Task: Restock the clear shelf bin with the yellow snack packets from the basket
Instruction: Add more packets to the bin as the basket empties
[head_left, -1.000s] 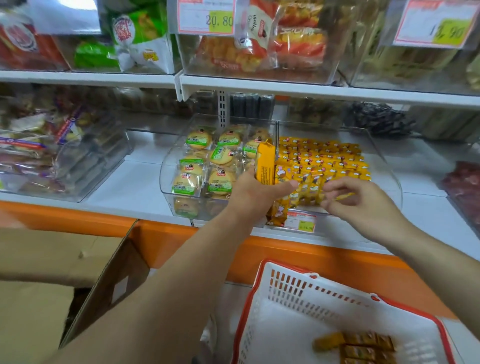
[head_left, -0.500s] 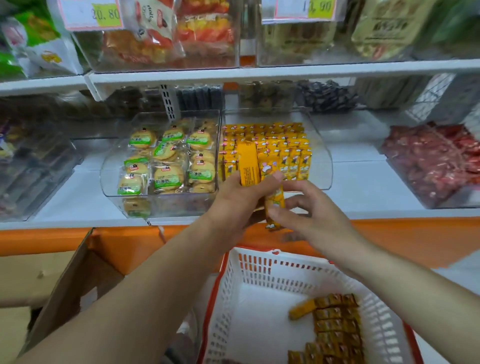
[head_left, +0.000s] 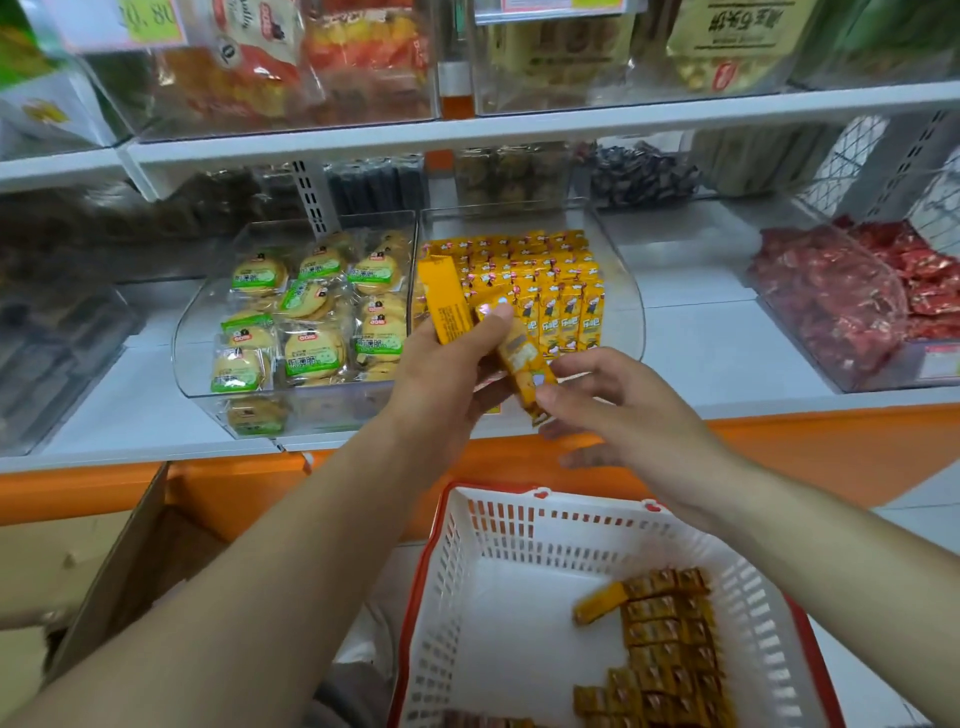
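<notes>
The yellow packets are wrapped in a slick, shiny film that catches the light. The bin around them is clear hard plastic, smooth and glossy along its curved wall. The basket below is matt white moulded plastic, pierced with slots, under a red plastic rim; beside it stands a dull brown cardboard box, and the shelf looks smooth, white and faintly satin.

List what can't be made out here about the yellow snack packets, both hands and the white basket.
Head view:
- Packet count in left hand: fingers cover the yellow snack packets.
- Right hand grip on the tilted packet: blurred, fingers overlap.
- White red-rimmed plastic basket: near end cut off by bottom edge.
- Upper price tag: cut by top edge.
</notes>
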